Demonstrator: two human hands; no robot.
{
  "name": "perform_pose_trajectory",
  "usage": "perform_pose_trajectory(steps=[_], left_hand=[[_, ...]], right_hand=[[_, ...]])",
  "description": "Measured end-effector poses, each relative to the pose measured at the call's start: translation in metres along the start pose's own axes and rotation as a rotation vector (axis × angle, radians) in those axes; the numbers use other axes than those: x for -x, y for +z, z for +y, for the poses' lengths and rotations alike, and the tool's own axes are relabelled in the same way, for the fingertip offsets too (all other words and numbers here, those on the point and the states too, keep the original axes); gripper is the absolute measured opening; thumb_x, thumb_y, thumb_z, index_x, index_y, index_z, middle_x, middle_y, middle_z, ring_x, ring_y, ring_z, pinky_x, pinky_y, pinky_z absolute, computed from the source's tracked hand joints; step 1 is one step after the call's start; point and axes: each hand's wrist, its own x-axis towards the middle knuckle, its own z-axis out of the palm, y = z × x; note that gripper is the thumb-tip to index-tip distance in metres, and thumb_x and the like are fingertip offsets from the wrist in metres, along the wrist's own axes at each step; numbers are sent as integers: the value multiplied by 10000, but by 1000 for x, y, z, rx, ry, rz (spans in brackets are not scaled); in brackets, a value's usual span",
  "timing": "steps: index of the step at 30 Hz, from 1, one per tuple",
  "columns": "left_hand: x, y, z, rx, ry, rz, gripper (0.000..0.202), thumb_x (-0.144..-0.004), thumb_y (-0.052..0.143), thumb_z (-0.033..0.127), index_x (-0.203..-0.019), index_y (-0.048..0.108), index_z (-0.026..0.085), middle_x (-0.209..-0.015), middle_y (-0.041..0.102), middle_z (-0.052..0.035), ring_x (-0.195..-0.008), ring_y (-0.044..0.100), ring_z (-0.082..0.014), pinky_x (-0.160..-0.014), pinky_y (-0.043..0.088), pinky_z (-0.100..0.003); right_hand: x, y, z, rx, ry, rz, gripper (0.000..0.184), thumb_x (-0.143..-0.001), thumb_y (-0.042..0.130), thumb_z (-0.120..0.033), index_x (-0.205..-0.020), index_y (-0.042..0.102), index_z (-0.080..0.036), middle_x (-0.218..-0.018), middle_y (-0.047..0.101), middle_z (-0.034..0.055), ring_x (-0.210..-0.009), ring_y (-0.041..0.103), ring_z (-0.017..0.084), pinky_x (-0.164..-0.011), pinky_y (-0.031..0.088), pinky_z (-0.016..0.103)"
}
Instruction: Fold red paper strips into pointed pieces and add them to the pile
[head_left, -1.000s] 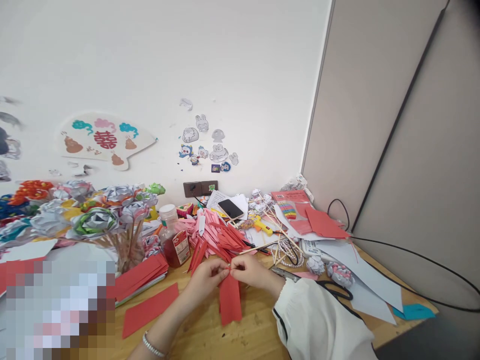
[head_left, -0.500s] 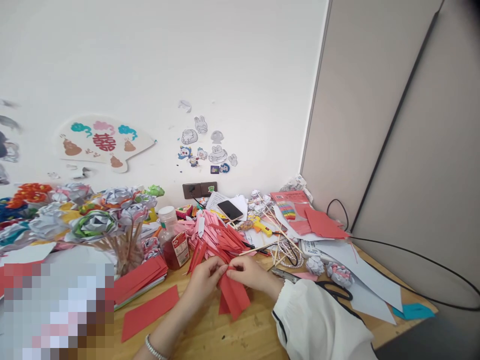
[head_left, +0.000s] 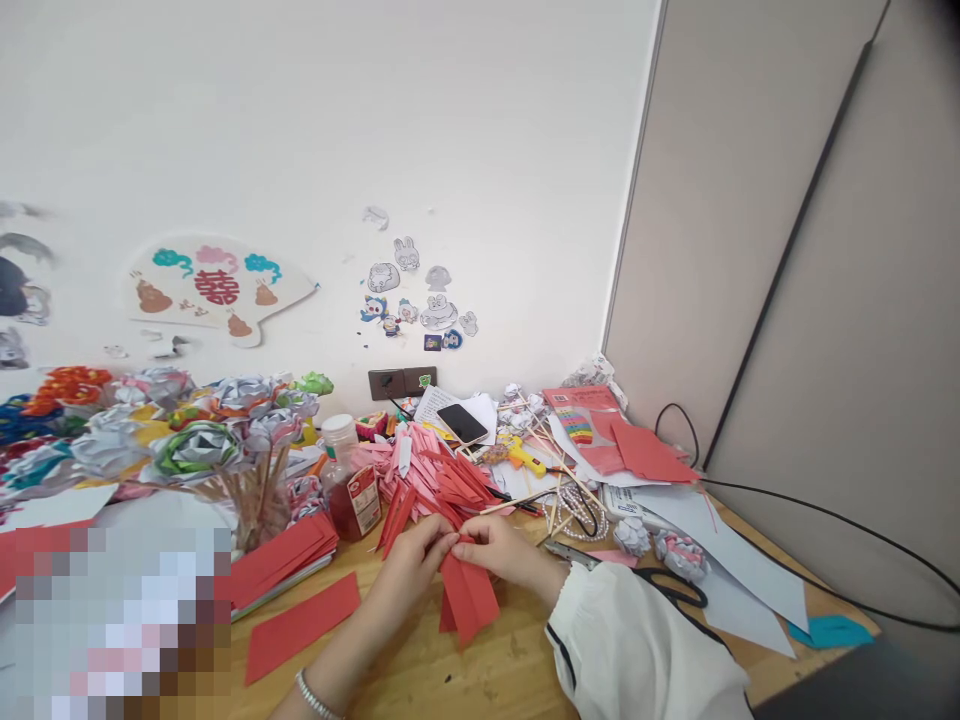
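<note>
A white wall (head_left: 510, 150) is standing at the back, and a wooden table (head_left: 390, 675) is stretching out below it. A big bunch of paper flowers (head_left: 199, 450) is filling the table on the left of a see-through jar (head_left: 341, 505) with red stuff in it. A fan-shaped picture (head_left: 219, 285) is sticking to the wall, up and left of the jar. A messy heap of pink and red strips (head_left: 435, 470) is lying just right of the jar. Black-handled scissors (head_left: 574, 554) are lying farther right of the jar, beside a white sleeve (head_left: 637, 640). A flat red sheet (head_left: 302, 627) is resting in front of the jar.

The left hand (head_left: 422, 550) is working right of the jar and a bit nearer. Its thumb and pointing finger are closing tight on the top of a red paper (head_left: 469, 600). The right hand (head_left: 499, 548) is pinching that same top, its tips pressing together too. The red paper is hanging from both hands, in front and to the right of the jar, and its bottom ends are spreading apart.

A phone (head_left: 461, 424) is lying behind and right of the jar, and a yellow glue gun (head_left: 525, 456) is sitting farther right. A shiny bracelet (head_left: 313, 697) is circling the left wrist, in front of the jar.
</note>
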Motion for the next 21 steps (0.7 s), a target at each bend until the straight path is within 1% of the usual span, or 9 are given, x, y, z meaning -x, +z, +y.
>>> perform_pose_trajectory(steps=[3, 6, 9, 13, 15, 19, 21], left_hand=[[0, 1, 1, 20, 4, 7, 232, -761, 396, 339, -679, 527, 166, -608, 517, 12, -577, 460, -118, -541, 357, -210], [0, 1, 2, 38, -15, -14, 231, -759, 402, 341, -676, 521, 161, -582, 491, 23, -544, 442, -108, -512, 346, -203], [-1, 0, 1, 51, -7, -31, 221, -747, 423, 338, -687, 532, 156, -588, 502, 18, -550, 447, -111, -519, 351, -206], [-1, -2, 0, 65, 1, 33, 226, -748, 415, 337, -666, 532, 161, -620, 534, 2, -590, 470, -122, -548, 366, -213], [-2, -2, -1, 69, -11, 41, 209, -732, 437, 332, -658, 532, 161, -581, 517, 15, -551, 456, -114, -520, 358, -207], [-4, 0, -2, 116, -65, -26, 170, -683, 498, 326, -650, 525, 161, -469, 441, 67, -423, 392, -79, -419, 299, -182], [-4, 0, -3, 181, -103, -4, 178, -688, 491, 335, -632, 499, 166, -431, 413, 83, -375, 373, -67, -386, 283, -175]], right_hand=[[-1, -1, 2, 18, -27, 12, 271, -697, 514, -358, -563, 421, -142, -531, 304, -56, -495, 271, 57, -449, 206, 183], [-2, -2, 3, 18, -36, 15, 281, -688, 529, -349, -543, 410, -140, -523, 296, -57, -494, 269, 56, -448, 203, 184], [-1, -3, 2, -9, -26, 10, 272, -693, 523, -358, -561, 436, -138, -529, 316, -53, -501, 283, 59, -453, 211, 186], [-1, -5, 0, -41, -22, -25, 309, -734, 455, -411, -590, 467, -138, -544, 352, -39, -510, 306, 69, -459, 229, 191], [-1, -7, 0, -33, -26, -26, 339, -743, 434, -428, -570, 463, -138, -539, 354, -36, -509, 308, 71, -459, 234, 193], [-2, -8, 2, 11, -24, -4, 337, -737, 443, -435, -590, 493, -136, -556, 385, -29, -529, 332, 78, -471, 253, 192], [-3, -8, 4, 21, -22, 25, 345, -737, 439, -442, -587, 497, -136, -558, 392, -27, -534, 339, 81, -477, 262, 193]])
